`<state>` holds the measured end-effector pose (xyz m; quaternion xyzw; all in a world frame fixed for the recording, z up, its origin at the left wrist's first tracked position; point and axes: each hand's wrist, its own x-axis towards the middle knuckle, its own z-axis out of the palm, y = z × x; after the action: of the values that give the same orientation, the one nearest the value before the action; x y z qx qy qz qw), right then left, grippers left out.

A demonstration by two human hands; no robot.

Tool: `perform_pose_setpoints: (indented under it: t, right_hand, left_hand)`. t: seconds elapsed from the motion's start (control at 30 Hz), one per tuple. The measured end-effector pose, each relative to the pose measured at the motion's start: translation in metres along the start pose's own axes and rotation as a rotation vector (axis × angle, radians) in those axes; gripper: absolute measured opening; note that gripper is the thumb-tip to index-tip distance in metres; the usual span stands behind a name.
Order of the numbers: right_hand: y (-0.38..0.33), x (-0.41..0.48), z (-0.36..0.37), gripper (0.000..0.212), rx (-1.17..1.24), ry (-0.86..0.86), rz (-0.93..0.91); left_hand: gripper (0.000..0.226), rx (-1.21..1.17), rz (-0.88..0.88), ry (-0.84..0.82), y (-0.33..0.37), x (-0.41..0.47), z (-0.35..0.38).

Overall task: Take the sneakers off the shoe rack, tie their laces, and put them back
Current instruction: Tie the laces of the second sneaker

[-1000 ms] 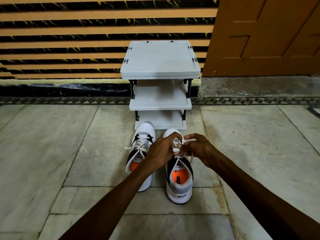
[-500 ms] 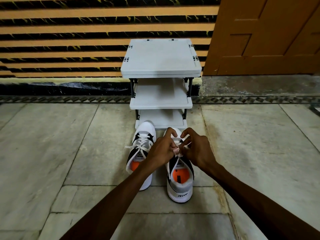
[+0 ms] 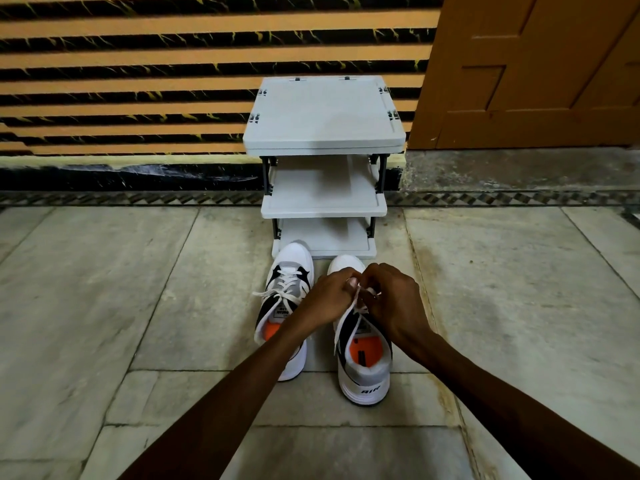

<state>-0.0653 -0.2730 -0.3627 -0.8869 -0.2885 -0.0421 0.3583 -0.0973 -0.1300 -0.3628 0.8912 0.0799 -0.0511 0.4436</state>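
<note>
With both sneakers on the floor before the shoe rack (image 3: 323, 206), left hand (image 3: 329, 297) and right hand (image 3: 394, 303) pinch the right sneaker's (image 3: 363, 372) laces (image 3: 356, 306) in closed fingers, mid-knot; next, cinch, then check the left sneaker (image 3: 287, 289) beside them.

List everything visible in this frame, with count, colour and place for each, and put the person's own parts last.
shoe rack: one, light grey, three shelves, against the wall, centre.
left sneaker: one, white, grey and black, orange insole, on the floor before the rack, laces in a bow.
right sneaker: one, same colours, beside it, laces being worked.
wall: orange and black stripes, behind the rack.
door: one, orange-brown, upper right.
floor: grey stone slabs.
left hand: pinching the right sneaker's laces.
right hand: pinching the same laces.
</note>
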Motion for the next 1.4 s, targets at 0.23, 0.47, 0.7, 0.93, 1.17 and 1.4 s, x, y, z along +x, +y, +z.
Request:
perform_pose_setpoints:
  t: [0.23,0.47,0.7,0.93,1.17,1.4]
  right_hand:
    - [-0.002,0.000,0.002,0.015,0.000,-0.014,-0.021]
    - [-0.004,-0.002,0.001,0.015,-0.104,-0.016,0.066]
    - [-0.009,0.000,-0.005,0.010,-0.182,-0.091,0.147]
    - [0.012,-0.023,-0.020,0.010,-0.099,-0.186,0.330]
    - [0.014,-0.022,-0.033,0.005,0.425,-0.254,0.516]
    - [0.003,-0.009,-0.037,0.011,0.981,-0.383,0.778]
  left_hand:
    - [0.029,-0.500,-0.322,-0.065,0.002,0.005,-0.004]
    - [0.017,-0.492,-0.290,0.103,0.004,0.003,-0.004]
    - [0.006,-0.165,-0.191,0.225,-0.006,0.005,-0.003]
    - [0.011,0.454,-0.078,0.243,-0.029,-0.008,-0.010]
    - [0.017,0.174,-0.062,0.249,-0.033,0.001,-0.010]
    - [0.012,-0.481,-0.123,0.079,-0.023,-0.004,-0.032]
